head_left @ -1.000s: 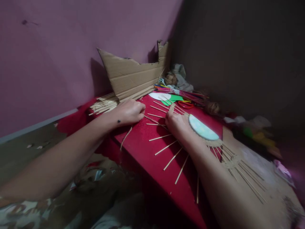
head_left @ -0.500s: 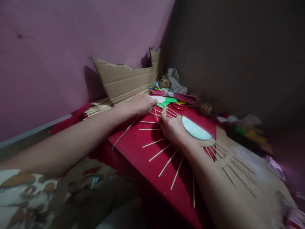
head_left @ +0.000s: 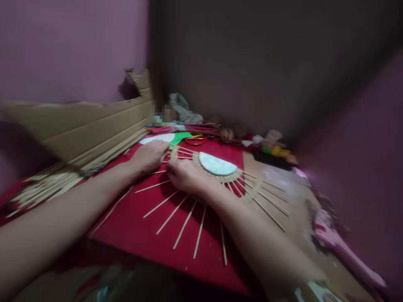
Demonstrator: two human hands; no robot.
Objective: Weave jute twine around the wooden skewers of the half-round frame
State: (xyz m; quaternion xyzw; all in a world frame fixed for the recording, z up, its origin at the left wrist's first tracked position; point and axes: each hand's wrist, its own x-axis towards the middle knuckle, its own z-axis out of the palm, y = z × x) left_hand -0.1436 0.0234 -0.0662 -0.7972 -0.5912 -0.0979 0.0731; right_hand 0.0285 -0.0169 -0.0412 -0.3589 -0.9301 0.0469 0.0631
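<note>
On the red tabletop (head_left: 135,226) lies a half-round woven piece (head_left: 217,164), pale blue-green and patterned, with thin sticks fanning outward from its curved rim. Bands of twine weaving (head_left: 174,153) cross the sticks at both ends of the fan. My right hand (head_left: 185,174) is closed on the sticks at the left end, beside that band. Just beyond it, my left hand (head_left: 153,155) pinches at the same sticks, its fingertips partly hidden. A loose strand of twine (head_left: 115,206) trails from beneath my left forearm toward the table's front edge.
Bare sticks (head_left: 53,188) lie in a pile at the left, below a leaning cardboard sheet (head_left: 94,123). Behind my hands are green paper (head_left: 182,137), red-handled scissors (head_left: 195,141) and a twine ball (head_left: 227,135). A pink object (head_left: 329,233) rests at the right.
My view has swung right, so everything appears further left. My left hand has come closer to the weaving and my right hand. The right hand keeps its hold on the sticks.
</note>
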